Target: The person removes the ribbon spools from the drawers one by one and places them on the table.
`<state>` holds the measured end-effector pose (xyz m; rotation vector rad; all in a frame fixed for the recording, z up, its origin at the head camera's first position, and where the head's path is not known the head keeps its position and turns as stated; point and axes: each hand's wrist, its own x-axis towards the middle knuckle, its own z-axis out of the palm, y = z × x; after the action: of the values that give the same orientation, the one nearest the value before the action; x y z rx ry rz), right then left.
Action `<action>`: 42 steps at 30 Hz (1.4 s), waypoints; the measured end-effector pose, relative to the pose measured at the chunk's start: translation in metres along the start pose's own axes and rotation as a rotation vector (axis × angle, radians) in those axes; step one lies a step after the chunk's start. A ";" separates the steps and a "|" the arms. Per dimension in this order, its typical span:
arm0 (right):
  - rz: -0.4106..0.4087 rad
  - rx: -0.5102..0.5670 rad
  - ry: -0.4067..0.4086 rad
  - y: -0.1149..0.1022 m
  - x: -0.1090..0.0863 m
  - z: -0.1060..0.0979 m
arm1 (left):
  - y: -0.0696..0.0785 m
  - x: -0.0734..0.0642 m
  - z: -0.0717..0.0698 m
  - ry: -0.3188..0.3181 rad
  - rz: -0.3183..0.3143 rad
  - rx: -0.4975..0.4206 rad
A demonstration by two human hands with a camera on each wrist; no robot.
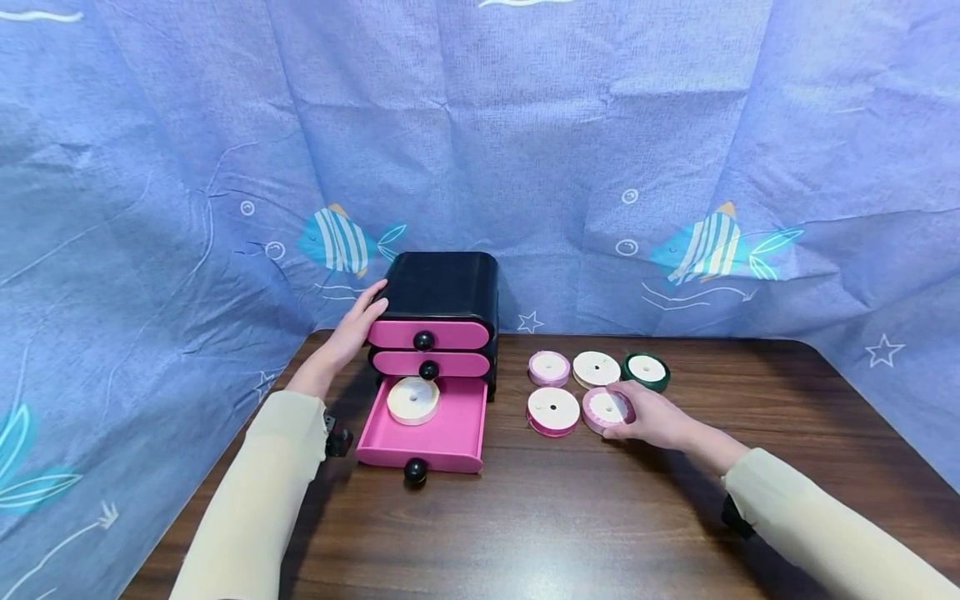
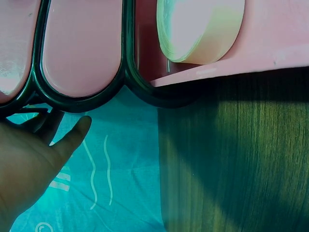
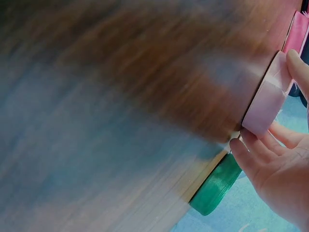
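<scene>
My left hand (image 1: pixel 348 333) touches the left side of a black mini drawer cabinet (image 1: pixel 441 283), its fingers extended along the upper edge. The cabinet's bottom pink drawer (image 1: pixel 461 425) is pulled out, and a cream ribbon spool (image 2: pixel 207 34) lies flat inside, toward the back left. At the right, my right hand (image 1: pixel 660 419) grips a pale pink ribbon spool (image 3: pixel 268 99) on the table, thumb on one side and fingers on the other. Beside that spool lies a magenta ribbon spool (image 1: pixel 542 408). A green ribbon spool (image 3: pixel 217 186) is close past my fingertips in the right wrist view.
Behind the gripped spool lie a lilac ribbon spool (image 1: pixel 549 379) and a white ribbon spool (image 1: pixel 587 368). The two upper pink drawers (image 1: pixel 465 335) are closed, with black knobs. A blue fish-print cloth (image 1: pixel 540 167) hangs behind the dark wooden table (image 1: pixel 540 517).
</scene>
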<state>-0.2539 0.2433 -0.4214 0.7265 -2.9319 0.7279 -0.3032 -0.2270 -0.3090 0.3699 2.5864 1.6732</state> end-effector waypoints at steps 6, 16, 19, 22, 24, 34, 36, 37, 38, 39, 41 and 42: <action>-0.017 0.036 0.045 -0.002 -0.003 -0.006 | 0.000 0.000 0.000 -0.004 -0.004 -0.005; -0.053 0.152 0.131 -0.025 0.001 -0.017 | -0.001 0.001 0.000 0.001 0.001 -0.004; -0.081 0.227 0.132 -0.036 0.005 -0.015 | -0.001 0.001 0.000 0.001 -0.004 -0.006; -0.109 0.284 0.125 -0.047 0.009 -0.012 | -0.001 0.000 0.000 0.000 -0.007 -0.010; -0.118 0.294 0.123 -0.055 0.011 -0.009 | -0.001 0.000 0.000 -0.002 -0.007 -0.013; -0.213 0.285 0.113 -0.090 0.028 0.006 | -0.001 0.001 0.000 -0.006 -0.009 -0.027; -0.241 0.325 0.113 -0.097 0.033 0.010 | -0.001 0.000 0.000 -0.005 -0.010 -0.029; -0.258 0.358 0.110 -0.100 0.036 0.012 | -0.001 0.000 0.000 -0.005 -0.010 -0.030; -0.276 0.388 0.106 -0.104 0.039 0.014 | -0.001 0.000 0.000 -0.005 -0.010 -0.028; -0.294 0.406 0.103 -0.107 0.042 0.015 | -0.001 0.000 0.000 -0.005 -0.011 -0.028; -0.309 0.392 0.112 -0.114 0.047 0.018 | 0.000 0.000 0.000 -0.004 -0.011 -0.022; -0.317 0.373 0.117 -0.117 0.050 0.020 | 0.000 0.000 0.000 -0.003 -0.011 -0.018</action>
<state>-0.2446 0.1210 -0.3810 1.0988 -2.5131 1.2420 -0.3030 -0.2269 -0.3090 0.3565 2.5639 1.6901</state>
